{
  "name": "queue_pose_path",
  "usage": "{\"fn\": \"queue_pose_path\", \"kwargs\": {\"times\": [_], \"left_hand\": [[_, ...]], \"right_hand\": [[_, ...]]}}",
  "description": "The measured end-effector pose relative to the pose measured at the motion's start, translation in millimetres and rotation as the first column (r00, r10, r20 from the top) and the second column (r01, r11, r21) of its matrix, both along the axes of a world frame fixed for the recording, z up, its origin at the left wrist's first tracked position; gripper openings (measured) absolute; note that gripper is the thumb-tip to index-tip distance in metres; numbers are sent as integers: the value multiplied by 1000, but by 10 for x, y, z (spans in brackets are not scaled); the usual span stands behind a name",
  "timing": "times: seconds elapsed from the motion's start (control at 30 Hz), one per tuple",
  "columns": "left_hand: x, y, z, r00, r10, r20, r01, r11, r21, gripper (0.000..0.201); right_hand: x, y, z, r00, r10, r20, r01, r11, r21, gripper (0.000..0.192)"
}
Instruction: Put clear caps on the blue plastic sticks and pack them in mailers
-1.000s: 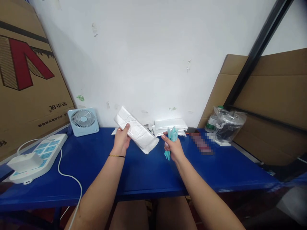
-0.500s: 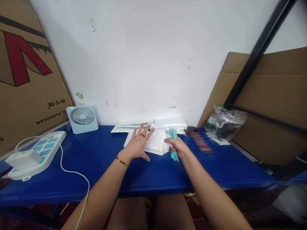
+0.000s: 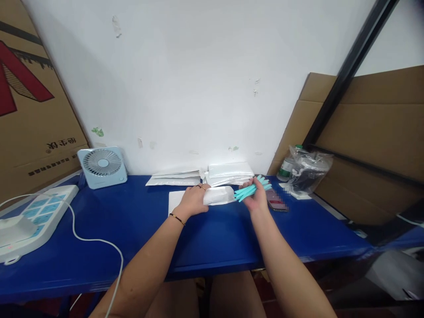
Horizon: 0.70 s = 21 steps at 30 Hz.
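Observation:
My left hand [image 3: 194, 201] is closed on the near-left end of a translucent white pouch [image 3: 220, 195] at the middle of the table. My right hand [image 3: 259, 198] grips a bundle of thin turquoise sticks [image 3: 245, 192], tilted sideways. Their left ends meet the right end of the pouch; whether any tips are inside it I cannot tell. Beneath and left of my left hand lies a flat white piece [image 3: 174, 201], partly covered by the hand. Two low piles of white mailer envelopes, a left pile [image 3: 174, 179] and a right pile [image 3: 230, 171], lie behind, near the wall.
A phone [image 3: 277, 201] lies right of my right hand. A light-blue fan [image 3: 102, 165] and a white power strip [image 3: 43, 212] with a trailing cable [image 3: 96, 239] are at left. A bottle [image 3: 285, 169] and clear plastic bag [image 3: 311, 172] stand at right by cardboard [image 3: 380, 145].
My spread left hand has closed on the pouch. My right hand has moved right, and the sticks have turned from near upright to sideways, against the pouch's end. The view has shifted slightly.

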<state>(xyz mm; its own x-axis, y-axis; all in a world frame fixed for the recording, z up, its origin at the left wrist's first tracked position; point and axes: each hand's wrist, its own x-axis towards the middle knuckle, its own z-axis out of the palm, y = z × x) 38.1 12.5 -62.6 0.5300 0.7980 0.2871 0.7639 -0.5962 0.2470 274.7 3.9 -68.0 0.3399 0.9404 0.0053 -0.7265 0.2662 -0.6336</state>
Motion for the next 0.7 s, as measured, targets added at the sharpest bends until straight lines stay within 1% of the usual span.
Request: {"fn": "queue_pose_path", "kwargs": {"times": [0.07, 0.13, 0.23, 0.3, 0.37, 0.47, 0.53, 0.6, 0.63, 0.67, 0.7], "left_hand": [[8, -10, 9, 999, -12, 31, 13, 1000, -22, 69], [6, -15, 16, 996, -44, 76, 48, 997, -54, 70], [-6, -17, 14, 977, -102, 187, 126, 985, -122, 71], [-9, -20, 13, 953, -123, 278, 177, 968, -178, 69], [-1, -29, 18, 924, -133, 360, 225, 947, -228, 67], [24, -55, 32, 873, -149, 465, 293, 921, -255, 65], [38, -69, 36, 829, -151, 539, 332, 907, -257, 63], [44, -73, 36, 775, -138, 617, 371, 890, -266, 61], [44, -72, 37, 741, -127, 659, 392, 879, -270, 60], [43, -69, 42, 698, -116, 706, 418, 867, -271, 60], [39, -66, 50, 642, -100, 761, 448, 854, -266, 60]], "right_hand": [[-72, 40, -37, 999, -16, -41, 14, 999, -53, 24], [-132, 66, -76, 999, -29, -41, 26, 996, -87, 24], [-178, 72, -81, 999, -24, -47, 20, 996, -86, 23], [-201, 62, -38, 998, -12, -63, 8, 998, -68, 23], [-240, 47, 26, 997, -2, -77, 0, 1000, -23, 23], [-341, 15, 126, 997, 46, -63, -41, 997, 67, 24], [-429, -23, 196, 995, 98, 9, -99, 991, 88, 25], [-526, -77, 294, 980, 127, 151, -138, 988, 67, 26], [-575, -107, 362, 958, 132, 254, -150, 987, 56, 27], [-624, -139, 445, 920, 127, 370, -158, 986, 56, 28], [-670, -169, 544, 860, 119, 497, -176, 982, 70, 29]]}}
